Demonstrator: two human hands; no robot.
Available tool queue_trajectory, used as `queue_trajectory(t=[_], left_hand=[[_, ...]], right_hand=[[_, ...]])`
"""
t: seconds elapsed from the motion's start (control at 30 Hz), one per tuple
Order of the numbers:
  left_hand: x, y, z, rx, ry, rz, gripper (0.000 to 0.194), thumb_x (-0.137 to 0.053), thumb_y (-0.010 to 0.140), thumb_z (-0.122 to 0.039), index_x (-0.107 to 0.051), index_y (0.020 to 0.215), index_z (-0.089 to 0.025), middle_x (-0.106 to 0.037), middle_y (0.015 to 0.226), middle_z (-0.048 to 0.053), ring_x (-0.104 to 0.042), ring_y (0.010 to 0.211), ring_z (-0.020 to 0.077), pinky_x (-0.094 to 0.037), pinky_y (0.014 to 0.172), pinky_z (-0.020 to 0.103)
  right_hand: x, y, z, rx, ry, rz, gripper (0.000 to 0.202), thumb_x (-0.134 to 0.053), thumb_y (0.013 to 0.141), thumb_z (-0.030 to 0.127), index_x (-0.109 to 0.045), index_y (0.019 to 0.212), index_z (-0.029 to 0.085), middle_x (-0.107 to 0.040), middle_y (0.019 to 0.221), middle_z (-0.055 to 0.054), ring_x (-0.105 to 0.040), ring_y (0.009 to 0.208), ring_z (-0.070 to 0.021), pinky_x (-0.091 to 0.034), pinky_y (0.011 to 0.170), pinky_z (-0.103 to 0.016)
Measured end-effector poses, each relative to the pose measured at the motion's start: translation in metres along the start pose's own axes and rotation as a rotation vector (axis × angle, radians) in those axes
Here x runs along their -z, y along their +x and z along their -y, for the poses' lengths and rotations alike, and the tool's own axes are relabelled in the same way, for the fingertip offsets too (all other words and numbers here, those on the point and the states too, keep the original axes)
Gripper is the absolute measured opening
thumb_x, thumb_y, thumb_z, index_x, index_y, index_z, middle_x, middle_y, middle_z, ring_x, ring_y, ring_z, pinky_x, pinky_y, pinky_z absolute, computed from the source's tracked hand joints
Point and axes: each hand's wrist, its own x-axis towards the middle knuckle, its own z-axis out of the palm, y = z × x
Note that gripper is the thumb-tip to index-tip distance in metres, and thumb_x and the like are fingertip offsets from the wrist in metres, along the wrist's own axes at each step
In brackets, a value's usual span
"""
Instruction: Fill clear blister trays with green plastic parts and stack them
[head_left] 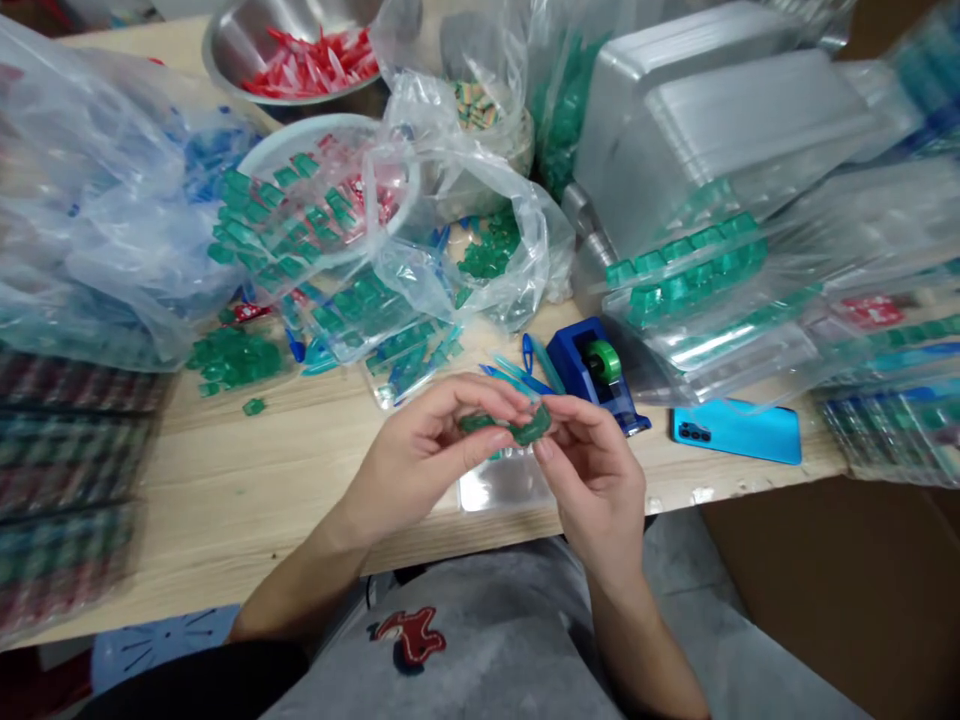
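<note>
Both my hands meet above the front of the wooden table [300,500]. My left hand [427,440] is closed on a green translucent plastic piece [476,424]. Between the thumb and fingers of my right hand [596,470] sits another green translucent piece [532,428], close against the left fingertips. Whether the two pieces are joined I cannot tell. Below them a clear plastic tray [502,488] lies flat near the table edge, partly hidden by my hands. Just beyond my fingers are a blue tape dispenser [581,355] and several thin blue sticks [517,372].
A pile of green pieces [236,358] lies at left. Behind stand a steel bowl [225,60] of red pieces, a white bowl [409,190] and an open plastic bag [540,250]. Stacked clear trays [750,120] rise at right, near a blue phone [739,430]. Packed trays [75,480] stand far left.
</note>
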Motion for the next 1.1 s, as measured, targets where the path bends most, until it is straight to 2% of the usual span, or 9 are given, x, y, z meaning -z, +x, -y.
queue_trajectory(t=[0.1,0.2,0.3,0.4,0.57,0.73,0.93,1.03,1.1], left_hand=[[-0.006,-0.011,0.003,-0.110,0.266,-0.090,0.020,-0.063,0.085,-0.007,-0.067,0.096,-0.023,-0.067,0.101,0.001,-0.064,0.100,0.0121,-0.053,0.085,0.022],[-0.010,-0.017,0.007,-0.125,0.399,-0.108,0.018,-0.063,0.087,-0.011,-0.066,0.099,-0.023,-0.065,0.092,0.001,-0.064,0.084,0.0105,-0.054,0.072,0.020],[-0.008,-0.018,0.009,-0.060,0.397,-0.046,0.013,-0.065,0.086,-0.013,-0.064,0.096,-0.022,-0.063,0.083,-0.002,-0.062,0.073,0.0091,-0.051,0.063,0.019],[-0.003,-0.020,0.011,-0.042,0.389,-0.011,0.010,-0.063,0.086,-0.012,-0.061,0.089,-0.021,-0.061,0.086,-0.001,-0.061,0.081,0.0101,-0.050,0.068,0.020],[-0.001,-0.030,0.020,-0.034,0.339,0.076,0.014,-0.061,0.086,-0.010,-0.052,0.087,-0.021,-0.058,0.094,0.001,-0.058,0.088,0.0109,-0.048,0.071,0.021],[-0.008,-0.044,0.027,0.003,0.291,0.068,0.020,-0.059,0.084,-0.006,-0.047,0.085,-0.021,-0.063,0.103,0.002,-0.061,0.091,0.0111,-0.046,0.067,0.020],[0.000,-0.057,0.029,0.326,0.019,0.169,0.018,-0.067,0.082,-0.020,-0.049,0.077,-0.020,-0.058,0.085,0.001,-0.058,0.079,0.0125,-0.047,0.069,0.024],[0.004,-0.065,0.033,0.503,-0.091,0.251,0.015,-0.067,0.081,-0.023,-0.053,0.080,-0.019,-0.057,0.082,0.000,-0.054,0.074,0.0115,-0.045,0.068,0.024],[0.002,-0.068,0.037,0.579,-0.153,0.228,0.015,-0.066,0.082,-0.025,-0.053,0.078,-0.019,-0.056,0.081,-0.001,-0.052,0.074,0.0109,-0.043,0.068,0.023]], right_hand=[[0.003,-0.005,-0.002,-0.002,-0.081,-0.024,0.031,-0.064,0.081,0.008,-0.064,0.105,0.028,-0.067,0.092,0.001,-0.066,0.085,-0.0117,-0.058,0.081,-0.027],[0.001,-0.009,-0.004,0.051,-0.135,-0.034,0.034,-0.062,0.081,0.006,-0.063,0.107,0.028,-0.064,0.095,0.000,-0.064,0.086,-0.0124,-0.056,0.081,-0.028],[0.001,-0.011,-0.008,0.085,-0.115,0.005,0.040,-0.061,0.081,0.005,-0.063,0.111,0.031,-0.062,0.097,0.000,-0.062,0.089,-0.0119,-0.054,0.082,-0.027],[0.004,-0.010,-0.011,0.030,-0.074,0.058,0.040,-0.063,0.082,0.006,-0.064,0.112,0.032,-0.063,0.094,0.001,-0.061,0.088,-0.0111,-0.053,0.082,-0.026],[0.011,-0.010,-0.014,-0.072,-0.054,0.127,0.018,-0.069,0.079,0.011,-0.069,0.090,0.026,-0.066,0.087,0.001,-0.063,0.082,-0.0130,-0.054,0.076,-0.027],[0.016,-0.015,-0.020,-0.129,-0.095,0.139,0.007,-0.071,0.079,0.018,-0.067,0.077,0.023,-0.068,0.083,-0.001,-0.065,0.082,-0.0151,-0.054,0.074,-0.028],[0.031,-0.025,-0.026,-0.212,-0.176,0.328,0.009,-0.069,0.083,0.027,-0.066,0.077,0.021,-0.066,0.076,-0.001,-0.064,0.073,-0.0143,-0.053,0.068,-0.027],[0.038,-0.032,-0.029,-0.307,-0.123,0.449,0.012,-0.069,0.084,0.029,-0.065,0.076,0.021,-0.066,0.078,-0.002,-0.064,0.073,-0.0137,-0.054,0.067,-0.026],[0.040,-0.036,-0.034,-0.365,-0.023,0.475,0.013,-0.071,0.082,0.028,-0.063,0.075,0.020,-0.066,0.081,-0.002,-0.065,0.075,-0.0136,-0.054,0.069,-0.027]])
